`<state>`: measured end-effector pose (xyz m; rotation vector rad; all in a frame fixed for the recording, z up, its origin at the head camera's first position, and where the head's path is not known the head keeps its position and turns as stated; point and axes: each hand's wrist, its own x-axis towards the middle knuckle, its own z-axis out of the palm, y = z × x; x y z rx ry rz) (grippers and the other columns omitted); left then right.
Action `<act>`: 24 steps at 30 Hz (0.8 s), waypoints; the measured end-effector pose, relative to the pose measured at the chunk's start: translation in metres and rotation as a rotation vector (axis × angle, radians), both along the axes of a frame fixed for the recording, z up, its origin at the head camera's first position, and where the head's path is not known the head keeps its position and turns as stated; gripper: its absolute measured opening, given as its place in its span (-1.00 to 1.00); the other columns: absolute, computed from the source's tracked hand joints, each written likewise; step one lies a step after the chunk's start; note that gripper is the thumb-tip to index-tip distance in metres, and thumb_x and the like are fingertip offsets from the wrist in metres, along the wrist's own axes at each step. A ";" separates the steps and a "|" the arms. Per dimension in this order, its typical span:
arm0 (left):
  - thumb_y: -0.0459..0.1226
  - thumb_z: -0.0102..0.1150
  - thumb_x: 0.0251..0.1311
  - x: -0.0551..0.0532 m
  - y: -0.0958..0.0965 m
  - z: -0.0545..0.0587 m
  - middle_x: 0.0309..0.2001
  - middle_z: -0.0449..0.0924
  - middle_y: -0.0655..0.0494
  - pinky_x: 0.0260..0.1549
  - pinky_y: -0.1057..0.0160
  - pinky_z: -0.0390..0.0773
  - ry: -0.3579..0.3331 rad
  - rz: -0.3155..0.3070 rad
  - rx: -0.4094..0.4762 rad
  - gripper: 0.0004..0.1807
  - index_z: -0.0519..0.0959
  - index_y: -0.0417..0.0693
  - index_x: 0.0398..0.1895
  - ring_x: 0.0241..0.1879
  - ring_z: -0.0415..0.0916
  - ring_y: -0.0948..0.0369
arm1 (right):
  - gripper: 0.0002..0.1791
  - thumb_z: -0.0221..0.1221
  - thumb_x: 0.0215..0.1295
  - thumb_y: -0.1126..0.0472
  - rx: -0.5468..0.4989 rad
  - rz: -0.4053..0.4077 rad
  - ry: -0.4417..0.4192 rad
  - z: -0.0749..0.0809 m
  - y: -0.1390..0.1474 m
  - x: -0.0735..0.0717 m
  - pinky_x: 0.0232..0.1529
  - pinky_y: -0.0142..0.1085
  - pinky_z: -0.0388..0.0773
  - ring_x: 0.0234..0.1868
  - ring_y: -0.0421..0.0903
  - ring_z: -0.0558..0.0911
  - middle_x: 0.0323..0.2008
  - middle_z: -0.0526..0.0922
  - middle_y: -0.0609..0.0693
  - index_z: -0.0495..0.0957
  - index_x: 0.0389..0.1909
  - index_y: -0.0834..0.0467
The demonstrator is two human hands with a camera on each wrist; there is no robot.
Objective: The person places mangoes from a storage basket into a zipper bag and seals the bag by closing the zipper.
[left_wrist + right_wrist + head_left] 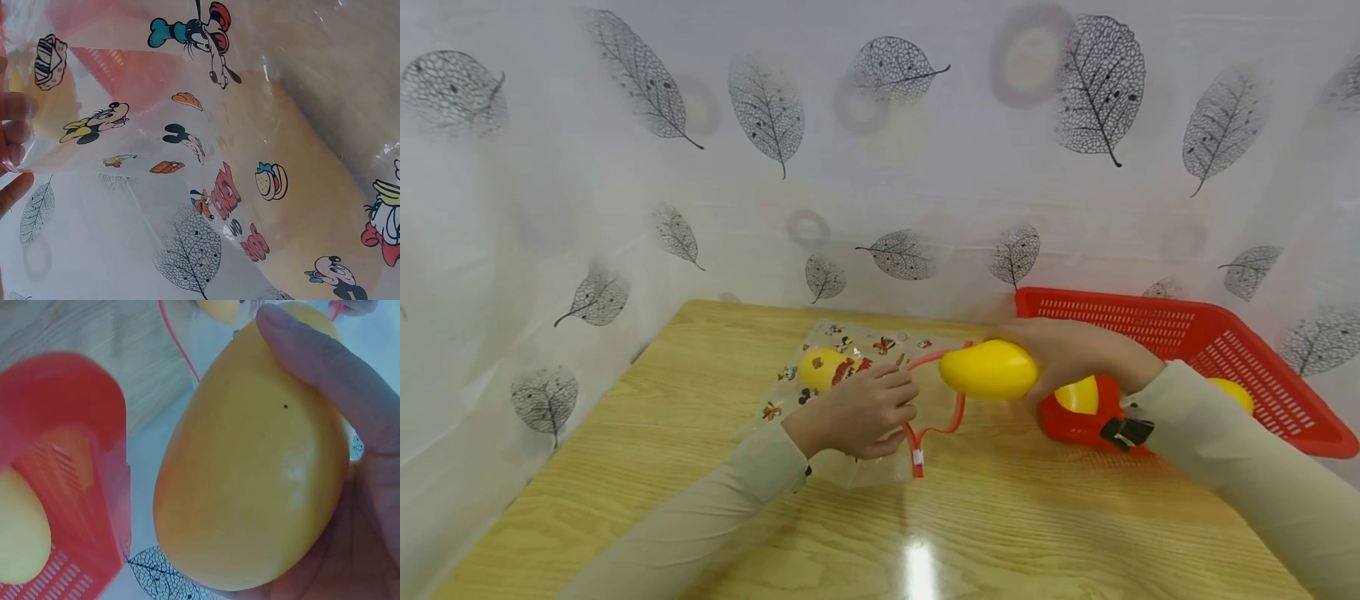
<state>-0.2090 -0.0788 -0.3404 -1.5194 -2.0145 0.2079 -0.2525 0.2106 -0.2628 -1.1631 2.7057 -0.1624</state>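
Observation:
My left hand [865, 408] pinches the red zip edge of a clear plastic bag [859, 475] printed with cartoon figures. The bag's mouth gapes open toward the right, and one yellow mango [820, 369] lies inside it. In my right hand [1067, 354] is another smooth yellow mango [988, 369], held at the bag's mouth with its tip toward the opening. The right wrist view shows the thumb [331, 362] lying along this held mango [250, 462]. Through the printed film [206, 125], the left wrist view shows a blurred yellow shape and red basket.
A red slotted plastic basket [1112, 302] stands on the right of the wooden table [1000, 533], partly behind my right forearm. More yellow mangoes [1078, 395] sit in it. A white curtain [820, 192] with a leaf print hangs behind the table.

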 end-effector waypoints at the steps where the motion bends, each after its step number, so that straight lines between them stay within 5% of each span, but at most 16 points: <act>1: -0.04 0.11 0.06 0.000 0.000 0.000 -0.41 0.48 0.21 -0.12 0.30 0.42 0.000 0.000 -0.001 -0.80 0.52 0.10 -0.57 -0.31 0.39 0.24 | -0.15 0.45 -0.25 -0.02 0.004 0.001 0.000 -0.001 -0.001 0.001 -0.07 -0.09 0.48 -0.12 -0.11 0.49 -0.02 0.55 -0.09 0.36 0.18 0.03; 24: -0.06 0.08 0.07 0.000 0.002 0.003 -0.43 0.45 0.19 -0.12 0.29 0.42 -0.003 -0.011 -0.009 -0.80 0.50 0.07 -0.58 -0.33 0.36 0.22 | -0.16 0.47 -0.28 0.00 0.033 0.050 0.025 -0.019 -0.018 0.006 -0.10 -0.14 0.51 -0.15 -0.13 0.51 -0.03 0.58 -0.06 0.38 0.14 0.08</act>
